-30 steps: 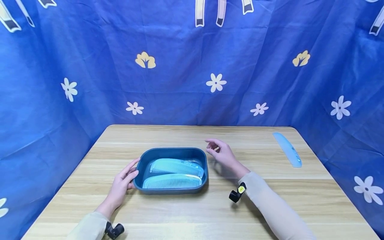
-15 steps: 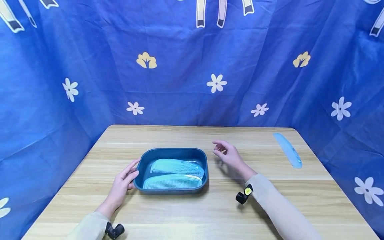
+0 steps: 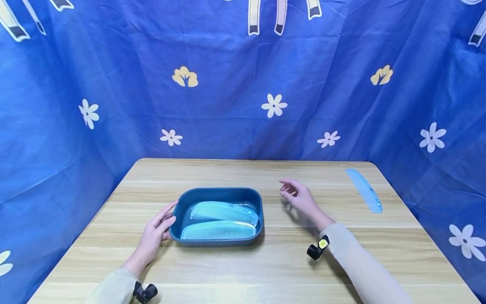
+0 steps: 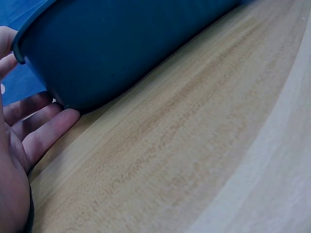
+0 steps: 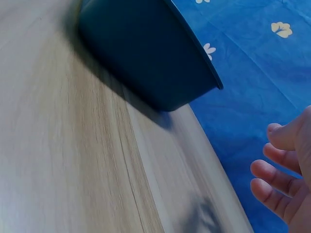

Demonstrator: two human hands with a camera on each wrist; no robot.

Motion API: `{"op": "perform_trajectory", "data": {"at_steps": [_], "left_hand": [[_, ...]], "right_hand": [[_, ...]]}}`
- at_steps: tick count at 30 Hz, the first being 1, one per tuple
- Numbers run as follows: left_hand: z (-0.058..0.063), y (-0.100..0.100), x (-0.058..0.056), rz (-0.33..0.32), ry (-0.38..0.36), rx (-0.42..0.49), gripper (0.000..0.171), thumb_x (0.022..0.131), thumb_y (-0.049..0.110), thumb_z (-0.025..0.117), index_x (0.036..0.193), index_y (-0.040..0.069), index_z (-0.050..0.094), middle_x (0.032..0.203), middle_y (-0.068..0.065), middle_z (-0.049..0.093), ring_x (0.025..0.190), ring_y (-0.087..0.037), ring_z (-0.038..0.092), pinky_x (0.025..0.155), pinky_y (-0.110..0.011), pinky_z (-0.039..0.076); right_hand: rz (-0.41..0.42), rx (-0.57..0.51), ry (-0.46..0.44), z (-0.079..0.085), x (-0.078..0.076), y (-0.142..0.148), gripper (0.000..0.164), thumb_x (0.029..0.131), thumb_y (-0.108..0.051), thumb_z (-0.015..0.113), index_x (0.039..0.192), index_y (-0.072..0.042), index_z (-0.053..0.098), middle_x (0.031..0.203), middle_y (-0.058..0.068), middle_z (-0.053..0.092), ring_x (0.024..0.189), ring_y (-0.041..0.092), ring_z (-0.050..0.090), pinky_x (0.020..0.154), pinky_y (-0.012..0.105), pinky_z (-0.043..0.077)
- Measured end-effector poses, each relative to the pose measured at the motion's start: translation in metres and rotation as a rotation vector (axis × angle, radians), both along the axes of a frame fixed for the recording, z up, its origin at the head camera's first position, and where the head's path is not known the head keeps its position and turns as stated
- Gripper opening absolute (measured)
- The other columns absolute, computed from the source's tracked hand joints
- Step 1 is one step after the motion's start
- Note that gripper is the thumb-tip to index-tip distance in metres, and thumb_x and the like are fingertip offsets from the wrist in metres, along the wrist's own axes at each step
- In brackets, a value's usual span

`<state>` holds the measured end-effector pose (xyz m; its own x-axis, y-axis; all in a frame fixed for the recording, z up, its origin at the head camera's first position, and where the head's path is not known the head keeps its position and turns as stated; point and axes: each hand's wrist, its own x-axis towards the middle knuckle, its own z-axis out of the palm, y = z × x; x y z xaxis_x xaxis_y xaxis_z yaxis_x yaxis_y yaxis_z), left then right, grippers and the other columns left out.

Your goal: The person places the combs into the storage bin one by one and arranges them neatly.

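A dark blue plastic basin stands on the table, and two light blue combs lie inside it: the rear comb and the front comb. My left hand holds the basin's left end, thumb at the rim; in the left wrist view, lower fingers touch the wall near its base. To the right of the basin, my right hand hovers over the table with loosely bent fingers and nothing in them. A third light blue comb lies at the table's back right.
The wooden table ends at a blue cloth printed with flowers, which hangs behind it and along both sides. Small black cameras, the left camera and right camera, are strapped to the wrists.
My right hand has moved rightward, away from the basin and toward the third comb. The left hand, the basin and all the combs have stayed in place.
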<state>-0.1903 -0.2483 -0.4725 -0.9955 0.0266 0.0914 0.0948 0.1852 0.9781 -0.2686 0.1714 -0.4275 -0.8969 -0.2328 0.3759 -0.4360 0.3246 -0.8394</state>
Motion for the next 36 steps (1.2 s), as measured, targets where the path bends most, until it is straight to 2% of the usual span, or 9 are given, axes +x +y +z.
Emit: {"op": "perform_trajectory", "data": {"at_steps": [6, 12, 18, 20, 22, 29, 33, 36], "left_hand": [[-0.001, 0.001, 0.003, -0.027, 0.009, 0.001, 0.045, 0.089, 0.028, 0.044, 0.132, 0.024, 0.033, 0.123, -0.021, 0.035, 0.095, -0.019, 0.051, 0.062, -0.035, 0.05], [-0.002, 0.002, 0.002, -0.007, -0.007, 0.018, 0.044, 0.088, 0.029, 0.046, 0.131, 0.026, 0.035, 0.122, -0.019, 0.038, 0.094, -0.022, 0.052, 0.061, -0.036, 0.05], [-0.001, 0.003, 0.002, -0.011, -0.003, 0.016, 0.045, 0.088, 0.03, 0.046, 0.131, 0.026, 0.034, 0.123, -0.019, 0.037, 0.095, -0.023, 0.051, 0.062, -0.036, 0.05], [-0.001, 0.003, 0.002, -0.016, -0.001, 0.015, 0.045, 0.088, 0.03, 0.045, 0.132, 0.025, 0.034, 0.123, -0.02, 0.037, 0.095, -0.024, 0.051, 0.062, -0.035, 0.05], [-0.001, 0.002, 0.002, -0.016, -0.001, 0.013, 0.045, 0.088, 0.03, 0.045, 0.132, 0.024, 0.033, 0.123, -0.02, 0.037, 0.095, -0.024, 0.051, 0.062, -0.035, 0.05], [0.0, 0.002, 0.0, 0.003, -0.004, 0.003, 0.044, 0.088, 0.03, 0.045, 0.131, 0.027, 0.035, 0.122, -0.018, 0.038, 0.094, -0.021, 0.052, 0.062, -0.036, 0.05], [0.0, 0.001, -0.001, 0.014, -0.008, -0.005, 0.043, 0.088, 0.03, 0.045, 0.13, 0.028, 0.035, 0.122, -0.016, 0.039, 0.095, -0.02, 0.051, 0.061, -0.036, 0.05], [0.0, 0.0, 0.0, 0.01, 0.0, -0.013, 0.043, 0.088, 0.03, 0.045, 0.131, 0.027, 0.035, 0.122, -0.017, 0.039, 0.095, -0.019, 0.051, 0.061, -0.036, 0.05]], "right_hand": [[-0.007, -0.013, -0.014, -0.003, 0.005, 0.013, 0.035, 0.077, 0.003, 0.058, 0.111, 0.004, 0.051, 0.09, 0.022, 0.056, 0.074, 0.031, 0.054, 0.062, 0.028, 0.047], [-0.009, -0.005, -0.017, -0.015, 0.004, 0.026, 0.035, 0.077, 0.002, 0.058, 0.111, 0.005, 0.051, 0.09, 0.021, 0.056, 0.075, 0.032, 0.054, 0.062, 0.029, 0.047], [-0.018, 0.019, -0.015, -0.034, -0.007, 0.042, 0.036, 0.078, -0.006, 0.06, 0.113, -0.003, 0.052, 0.091, 0.014, 0.057, 0.074, 0.024, 0.055, 0.063, 0.026, 0.047], [-0.024, 0.015, -0.031, -0.037, -0.008, 0.046, 0.036, 0.078, -0.007, 0.06, 0.113, -0.005, 0.052, 0.091, 0.013, 0.057, 0.073, 0.025, 0.055, 0.062, 0.027, 0.048], [-0.023, 0.018, -0.046, -0.037, -0.007, 0.049, 0.037, 0.078, -0.006, 0.06, 0.114, -0.004, 0.051, 0.093, 0.015, 0.057, 0.074, 0.027, 0.056, 0.062, 0.027, 0.048], [-0.021, -0.031, -0.1, -0.019, 0.007, 0.055, 0.038, 0.079, 0.003, 0.056, 0.115, 0.006, 0.046, 0.097, 0.029, 0.051, 0.074, 0.044, 0.052, 0.055, 0.049, 0.046], [-0.043, -0.026, -0.102, -0.018, 0.007, 0.064, 0.038, 0.079, 0.003, 0.056, 0.115, 0.004, 0.047, 0.097, 0.028, 0.051, 0.075, 0.044, 0.051, 0.053, 0.049, 0.046], [-0.061, -0.016, -0.091, -0.027, 0.001, 0.074, 0.038, 0.079, -0.001, 0.058, 0.116, 0.002, 0.047, 0.096, 0.025, 0.053, 0.074, 0.039, 0.053, 0.053, 0.044, 0.047]]}}
